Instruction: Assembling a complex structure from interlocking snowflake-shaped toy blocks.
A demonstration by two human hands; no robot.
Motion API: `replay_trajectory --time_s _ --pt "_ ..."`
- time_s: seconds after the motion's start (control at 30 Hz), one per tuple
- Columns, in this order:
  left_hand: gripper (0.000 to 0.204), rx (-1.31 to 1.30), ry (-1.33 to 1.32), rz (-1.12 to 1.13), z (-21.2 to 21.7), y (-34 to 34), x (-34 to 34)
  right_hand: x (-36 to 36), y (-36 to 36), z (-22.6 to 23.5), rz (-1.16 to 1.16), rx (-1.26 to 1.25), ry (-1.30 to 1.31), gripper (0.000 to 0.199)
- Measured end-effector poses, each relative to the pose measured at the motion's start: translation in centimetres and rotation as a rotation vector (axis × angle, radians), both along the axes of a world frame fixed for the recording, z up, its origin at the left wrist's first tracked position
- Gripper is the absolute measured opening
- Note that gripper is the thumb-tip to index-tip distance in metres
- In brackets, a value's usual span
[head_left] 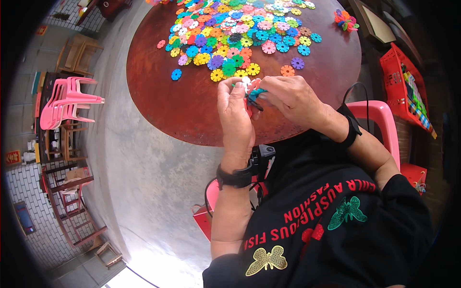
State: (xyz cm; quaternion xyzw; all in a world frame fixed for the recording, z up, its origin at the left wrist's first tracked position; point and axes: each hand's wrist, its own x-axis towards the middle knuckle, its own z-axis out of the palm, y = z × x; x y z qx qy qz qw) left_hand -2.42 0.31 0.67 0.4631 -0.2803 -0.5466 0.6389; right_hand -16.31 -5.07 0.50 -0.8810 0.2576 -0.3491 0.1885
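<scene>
Over the near edge of a round red-brown table, both my hands meet around a small cluster of interlocked plastic snowflake discs (249, 95), with white, red, teal and black pieces showing. My left hand (234, 103) is closed on the cluster from its left side. From the right, my right hand (291, 94) pinches a teal snowflake disc (257, 93) against it. My fingers partly cover the pieces, so how they slot together is hard to make out. Just beyond my hands lie yellow discs (217, 75) and an orange disc (287, 71).
Many loose coloured discs (230, 36) spread over the far part of the table (153, 103). An assembled flower-like cluster (346, 20) sits at its right edge. Right of the table is a red crate (402, 86); a pink chair (372, 113) is close by. More pink chairs (65, 103) stand left.
</scene>
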Motion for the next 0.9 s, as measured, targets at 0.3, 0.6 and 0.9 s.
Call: replay_trajectory --time_s 0.3,0.6,0.9 --pt "0.018 -0.011 0.008 0.001 0.1 0.1 0.0 0.1 -0.1 -0.6 0.001 -0.081 -0.041 0.02" --pt "0.016 -0.006 -0.06 -0.078 0.7 0.2 0.5 -1.3 1.5 1.2 -0.001 -0.088 0.193 0.019" --pt "0.017 -0.017 -0.094 -0.188 0.2 0.2 1.1 -1.4 2.7 2.2 0.003 0.016 0.192 0.016"
